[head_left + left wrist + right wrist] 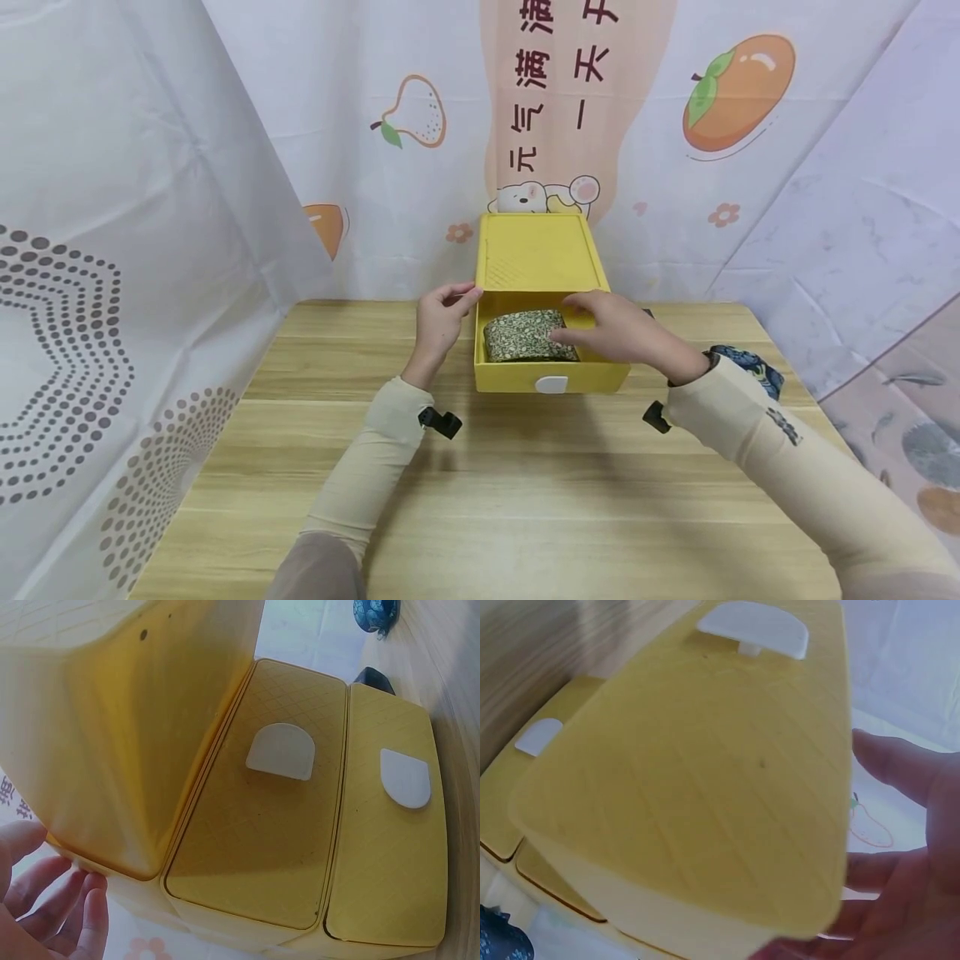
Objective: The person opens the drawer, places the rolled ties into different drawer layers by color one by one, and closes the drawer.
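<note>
Yellow, plastic-looking and boxy, the three-drawer cabinet (540,250) stands on my wood-grain counter (465,533), its top drawer (510,381) pulled out. Inside lies a rounded case in green-and-cream floral cloth (517,333), its right end partly behind my right hand (618,327). That one is spread, thumb well apart from the fingers, with no grip I can make out; whether the thumb touches the cloth I can't tell. My left hand (438,321) is half curled, thumb and fingertips at the cabinet's upper left edge, pinching or merely resting, I can't say. From my wrists the raised drawer hides the cloth case entirely. Beyond my right wrist, my sleeve covers part of a dark blue patterned bundle (750,371). On the white printed curtain (405,225) I read 元, 气, 满 twice, 一 and 天; the top edge cuts another character. Crisscross lines texture the drawer fronts, each with a white, half-round tab (551,384).
</note>
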Demonstrator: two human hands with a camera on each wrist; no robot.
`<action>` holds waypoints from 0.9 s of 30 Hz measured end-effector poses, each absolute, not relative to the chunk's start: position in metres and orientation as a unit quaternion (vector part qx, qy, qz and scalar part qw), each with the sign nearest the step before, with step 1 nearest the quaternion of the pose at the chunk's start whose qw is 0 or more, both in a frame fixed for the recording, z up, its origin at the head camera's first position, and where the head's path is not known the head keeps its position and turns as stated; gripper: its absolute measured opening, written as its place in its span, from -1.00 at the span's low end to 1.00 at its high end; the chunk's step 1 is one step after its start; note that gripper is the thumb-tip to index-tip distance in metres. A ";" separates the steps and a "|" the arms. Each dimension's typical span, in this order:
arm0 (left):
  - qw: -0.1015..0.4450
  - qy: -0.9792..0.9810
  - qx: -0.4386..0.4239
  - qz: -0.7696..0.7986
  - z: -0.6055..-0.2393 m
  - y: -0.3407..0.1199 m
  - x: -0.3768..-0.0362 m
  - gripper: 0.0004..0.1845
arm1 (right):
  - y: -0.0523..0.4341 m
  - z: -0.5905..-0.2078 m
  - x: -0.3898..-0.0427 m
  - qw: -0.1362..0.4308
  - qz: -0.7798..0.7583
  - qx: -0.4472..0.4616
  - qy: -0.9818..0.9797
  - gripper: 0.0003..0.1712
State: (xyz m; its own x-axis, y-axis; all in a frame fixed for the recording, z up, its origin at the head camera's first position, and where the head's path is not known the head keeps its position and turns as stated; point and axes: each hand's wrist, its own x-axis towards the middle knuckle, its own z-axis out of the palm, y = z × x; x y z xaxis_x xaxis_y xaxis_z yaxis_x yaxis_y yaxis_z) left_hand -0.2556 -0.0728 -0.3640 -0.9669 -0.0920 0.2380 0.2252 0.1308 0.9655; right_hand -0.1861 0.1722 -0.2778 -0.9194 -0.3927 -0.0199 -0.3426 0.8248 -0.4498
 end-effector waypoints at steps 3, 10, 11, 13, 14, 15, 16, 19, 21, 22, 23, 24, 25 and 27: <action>0.120 -0.738 -0.047 -0.662 -0.364 -0.073 -0.256 -0.70 | 0.175 -0.276 -0.182 0.048 -0.232 -0.201 0.950 -0.24; 0.120 -0.741 -0.049 -0.659 -0.364 -0.073 -0.255 -0.70 | 0.185 -0.274 -0.172 0.041 -0.243 -0.190 0.950 -0.23; 0.121 -0.742 -0.050 -0.658 -0.364 -0.073 -0.255 -0.70 | 0.187 -0.274 -0.170 0.040 -0.243 -0.187 0.951 -0.23; 0.121 -0.744 -0.048 -0.656 -0.364 -0.073 -0.255 -0.71 | 0.190 -0.274 -0.167 0.040 -0.243 -0.183 0.952 -0.21; 0.120 -0.743 -0.047 -0.656 -0.364 -0.073 -0.255 -0.71 | 0.191 -0.274 -0.166 0.039 -0.242 -0.183 0.952 -0.21; 0.119 -0.744 -0.046 -0.656 -0.364 -0.073 -0.254 -0.71 | 0.193 -0.274 -0.164 0.039 -0.242 -0.184 0.952 -0.22; 0.117 -0.745 -0.045 -0.655 -0.364 -0.073 -0.254 -0.71 | 0.196 -0.274 -0.162 0.038 -0.243 -0.186 0.951 -0.23; 0.110 -0.749 -0.044 -0.652 -0.365 -0.073 -0.254 -0.71 | 0.204 -0.272 -0.157 0.034 -0.244 -0.186 0.951 -0.26; 0.109 -0.750 -0.044 -0.651 -0.365 -0.073 -0.255 -0.71 | 0.209 -0.272 -0.154 0.029 -0.247 -0.188 0.950 -0.27; 0.110 -0.750 -0.044 -0.651 -0.365 -0.073 -0.255 -0.71 | 0.211 -0.272 -0.153 0.027 -0.248 -0.188 0.950 -0.27; 0.111 -0.750 -0.043 -0.651 -0.365 -0.073 -0.255 -0.71 | 0.213 -0.271 -0.151 0.027 -0.251 -0.190 0.949 -0.27; 0.112 -0.749 -0.043 -0.651 -0.365 -0.074 -0.255 -0.71 | 0.215 -0.271 -0.150 0.027 -0.254 -0.192 0.948 -0.27; 0.114 -0.749 -0.043 -0.652 -0.365 -0.074 -0.255 -0.70 | 0.217 -0.271 -0.148 0.026 -0.257 -0.196 0.946 -0.28; 0.115 -0.749 -0.044 -0.651 -0.365 -0.074 -0.256 -0.70 | 0.221 -0.270 -0.145 0.024 -0.264 -0.200 0.943 -0.31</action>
